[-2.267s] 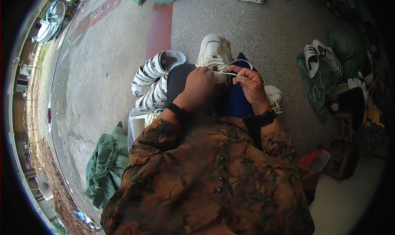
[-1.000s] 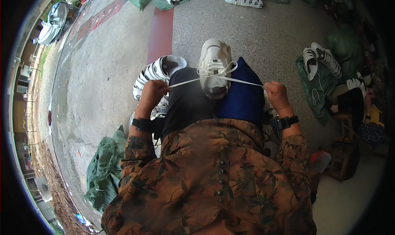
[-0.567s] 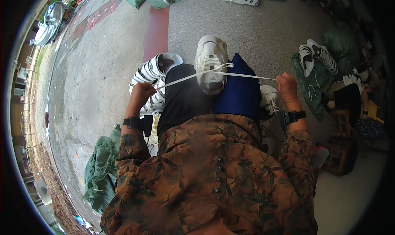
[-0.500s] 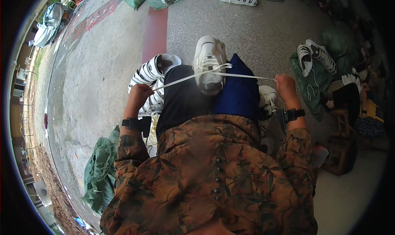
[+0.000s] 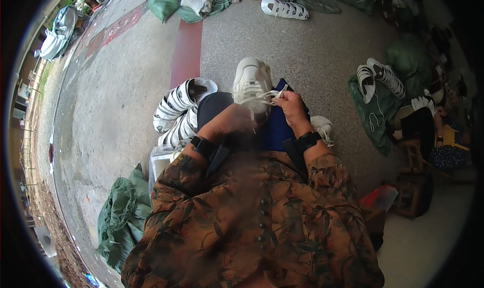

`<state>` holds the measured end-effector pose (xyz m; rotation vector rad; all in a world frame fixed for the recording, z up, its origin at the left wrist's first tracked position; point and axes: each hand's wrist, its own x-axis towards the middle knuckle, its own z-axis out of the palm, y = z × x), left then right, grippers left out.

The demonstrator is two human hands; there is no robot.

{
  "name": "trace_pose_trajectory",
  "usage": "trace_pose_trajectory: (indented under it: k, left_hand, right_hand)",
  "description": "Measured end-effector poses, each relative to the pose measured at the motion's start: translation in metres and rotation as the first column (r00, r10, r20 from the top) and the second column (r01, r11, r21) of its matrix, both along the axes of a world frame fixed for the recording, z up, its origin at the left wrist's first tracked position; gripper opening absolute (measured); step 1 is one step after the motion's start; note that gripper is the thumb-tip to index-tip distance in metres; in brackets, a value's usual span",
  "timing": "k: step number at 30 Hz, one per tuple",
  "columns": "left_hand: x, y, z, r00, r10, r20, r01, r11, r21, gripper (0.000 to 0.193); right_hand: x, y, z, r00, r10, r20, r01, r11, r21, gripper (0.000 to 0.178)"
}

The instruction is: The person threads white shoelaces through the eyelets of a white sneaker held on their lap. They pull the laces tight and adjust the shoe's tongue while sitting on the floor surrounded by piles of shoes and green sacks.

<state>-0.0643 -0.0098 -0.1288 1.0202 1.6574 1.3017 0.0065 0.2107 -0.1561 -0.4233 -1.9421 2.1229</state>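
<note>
A cream-white sneaker (image 5: 250,75) rests on my lap between my knees, its sole end away from me and its laced front facing up. My right hand (image 5: 292,108) pinches a loop of the white shoelace (image 5: 275,94) at the shoe's right side. At the near left of the shoe, my left hand (image 5: 233,119) is curled, slightly blurred, with a bit of lace showing below its fingertips. Its fingers partly cover the shoe's near end. Under the shoe lie a dark cloth on my left leg and a blue cloth (image 5: 279,129) on my right.
Black-and-white strapped shoes (image 5: 176,106) are stacked by my left knee. Another white shoe (image 5: 321,127) lies beside my right knee. Green sacks (image 5: 123,207) lie at the near left and far side. More shoes (image 5: 381,78) rest on a green sack at right, near another person.
Both hands have come inward from wide apart, where they held the lace stretched tight. The lace is now slack, with a loop in my right fingers.
</note>
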Motion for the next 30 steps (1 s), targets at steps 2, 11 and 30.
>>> trace_pose_trajectory:
  k: [2,11,30]
  left_hand:
    - [0.004,0.024,0.001,0.970,0.083,-0.228,-0.108,0.989,-0.100,0.011]
    - [0.009,0.032,0.008,0.940,0.338,0.053,-0.342,0.934,0.108,0.030]
    - [0.017,0.028,-0.006,0.905,0.383,-0.187,-0.388,0.922,0.013,0.016]
  right_hand:
    - [-0.006,-0.009,0.000,0.987,-0.125,-0.097,0.122,0.992,-0.037,0.011]
    - [0.006,-0.014,0.012,0.994,-0.111,0.004,0.098,0.892,0.441,0.014]
    - [-0.004,-0.025,0.002,0.988,-0.152,0.022,0.099,0.741,0.664,0.018]
